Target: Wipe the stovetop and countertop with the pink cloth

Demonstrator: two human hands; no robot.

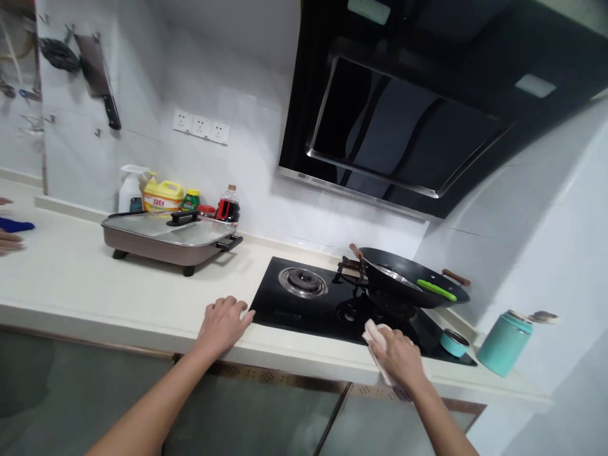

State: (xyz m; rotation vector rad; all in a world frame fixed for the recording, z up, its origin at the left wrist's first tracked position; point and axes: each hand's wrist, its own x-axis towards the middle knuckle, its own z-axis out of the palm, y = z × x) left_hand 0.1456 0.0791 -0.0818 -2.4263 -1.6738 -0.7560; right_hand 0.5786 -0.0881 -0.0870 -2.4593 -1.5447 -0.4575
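Observation:
My left hand (225, 324) rests on the pale countertop (142, 288), fingers spread, its thumb at the left front corner of the black gas stove (304, 320). In my right hand (399, 354) is a whitish cloth (373, 332), bunched under the fingers at the stove's front edge. Part of the cloth hangs over the counter's front. Behind that hand a black wok (403, 301) sits on the right burner, tilted in view, with a green-handled utensil (437, 290) in it. The left burner (303, 282) is bare.
A lidded electric pan (156, 244) stands left, with several bottles behind it. Right of the stove is a teal flask (506, 342); its teal cup (455, 342) sits on the stove corner. A range hood (403, 133) overhangs. Another person's hand (9, 240) and a blue cloth (16, 225) show far left.

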